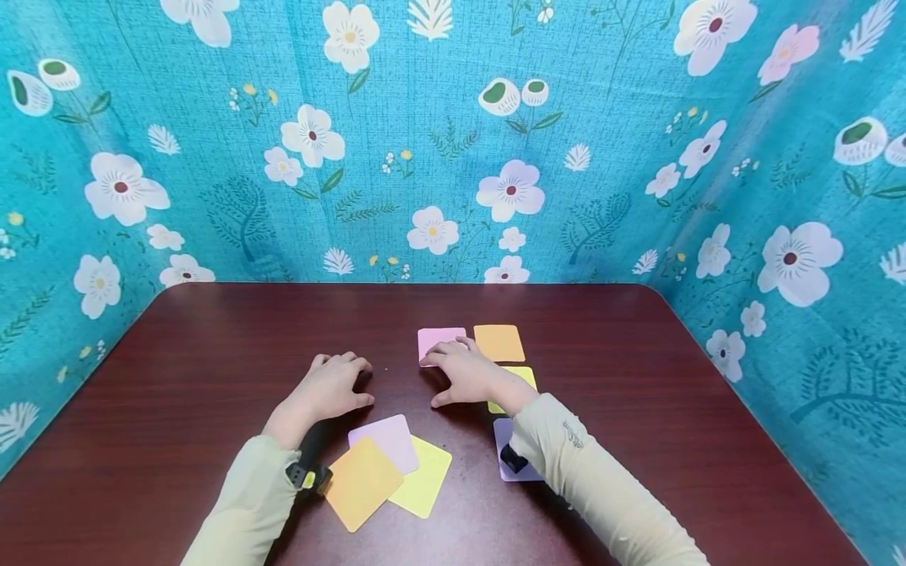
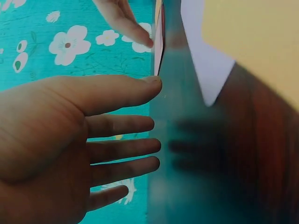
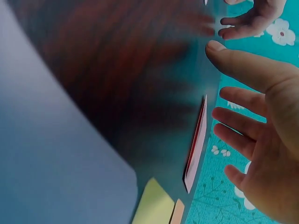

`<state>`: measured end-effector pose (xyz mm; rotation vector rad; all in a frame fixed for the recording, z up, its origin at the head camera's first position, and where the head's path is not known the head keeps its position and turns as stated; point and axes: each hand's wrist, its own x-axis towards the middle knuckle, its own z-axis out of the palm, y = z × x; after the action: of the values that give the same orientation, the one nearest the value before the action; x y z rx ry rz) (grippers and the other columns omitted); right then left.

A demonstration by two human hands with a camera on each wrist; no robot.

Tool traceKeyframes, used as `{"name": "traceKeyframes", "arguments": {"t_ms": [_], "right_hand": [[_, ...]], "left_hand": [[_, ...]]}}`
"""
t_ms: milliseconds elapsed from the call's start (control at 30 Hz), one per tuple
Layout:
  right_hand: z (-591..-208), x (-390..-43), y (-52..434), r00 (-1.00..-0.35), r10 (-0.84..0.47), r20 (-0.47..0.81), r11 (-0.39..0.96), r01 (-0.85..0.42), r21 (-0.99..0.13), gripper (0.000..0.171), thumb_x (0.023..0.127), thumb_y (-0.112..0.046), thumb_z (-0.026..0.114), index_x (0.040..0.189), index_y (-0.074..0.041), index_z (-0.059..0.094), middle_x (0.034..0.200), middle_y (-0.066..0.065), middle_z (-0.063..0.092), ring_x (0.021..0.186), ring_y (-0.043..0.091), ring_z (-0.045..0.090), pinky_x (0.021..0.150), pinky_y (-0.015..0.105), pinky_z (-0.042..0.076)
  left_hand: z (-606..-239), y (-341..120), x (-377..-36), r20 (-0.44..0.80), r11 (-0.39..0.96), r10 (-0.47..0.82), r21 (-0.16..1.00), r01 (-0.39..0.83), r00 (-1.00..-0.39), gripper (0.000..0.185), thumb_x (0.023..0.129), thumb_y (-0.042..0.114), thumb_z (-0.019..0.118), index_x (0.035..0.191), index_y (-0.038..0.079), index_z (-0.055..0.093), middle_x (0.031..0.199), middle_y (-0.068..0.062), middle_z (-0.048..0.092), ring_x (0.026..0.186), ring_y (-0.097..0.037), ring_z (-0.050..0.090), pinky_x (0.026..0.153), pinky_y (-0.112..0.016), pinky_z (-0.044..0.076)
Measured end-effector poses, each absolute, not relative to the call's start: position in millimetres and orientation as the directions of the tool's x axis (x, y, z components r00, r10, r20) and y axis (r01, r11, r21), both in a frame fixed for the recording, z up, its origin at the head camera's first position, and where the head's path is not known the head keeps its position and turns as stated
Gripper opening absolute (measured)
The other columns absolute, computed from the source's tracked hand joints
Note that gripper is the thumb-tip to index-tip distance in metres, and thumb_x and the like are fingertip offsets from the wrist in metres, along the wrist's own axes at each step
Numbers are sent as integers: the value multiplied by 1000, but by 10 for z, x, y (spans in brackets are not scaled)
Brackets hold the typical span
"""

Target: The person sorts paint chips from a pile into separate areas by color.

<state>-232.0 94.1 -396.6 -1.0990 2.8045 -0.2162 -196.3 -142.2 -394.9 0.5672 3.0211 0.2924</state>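
On the left half of the dark wooden table [image 1: 177, 393], the left hand [image 1: 329, 389] lies palm down with its fingertips touching the bare wood; the left wrist view shows its fingers [image 2: 124, 125] nearly straight and slightly spread, holding nothing. Just near of that hand, by the wrist, three square cards overlap in a loose pile: an orange card [image 1: 362, 482] on top at the near left, a pale lilac card [image 1: 389, 439] partly under it, and a yellow card [image 1: 427, 477] underneath at the right.

Right of centre, the right hand [image 1: 469, 375] rests palm down, fingers relaxed and apart, gripping nothing. Its fingertips lie on the near edge of a pink card [image 1: 437, 339], which sits flat on the table at the far side of the hand; in the right wrist view that card [image 3: 197, 142] shows edge-on just beyond the fingers [image 3: 233, 121]. Touching the pink card's right edge, or very nearly so, is a second orange card [image 1: 499, 343]. Near of it, a yellow-green card [image 1: 522, 376] is partly covered by the right hand and wrist. Nearer still, a lavender card [image 1: 504, 456] lies half hidden under the right sleeve [image 1: 602, 487].

Blue floral cloth [image 1: 453, 141] walls the table on the left, far and right sides.
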Motion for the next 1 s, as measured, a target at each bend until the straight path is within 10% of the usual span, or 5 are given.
{"name": "traceKeyframes", "arguments": {"t_ms": [1000], "right_hand": [[-3926, -1737, 729, -591, -806, -35, 591, -801, -93, 68, 69, -53, 71, 126, -21, 52, 121, -6, 52, 116, 11, 45, 106, 45, 20]], "left_hand": [[-3856, -1526, -1297, -44, 923, 377, 92, 372, -925, 56, 65, 49, 73, 97, 4, 63, 91, -6, 57, 82, -24, 56, 76, -47, 44]]}}
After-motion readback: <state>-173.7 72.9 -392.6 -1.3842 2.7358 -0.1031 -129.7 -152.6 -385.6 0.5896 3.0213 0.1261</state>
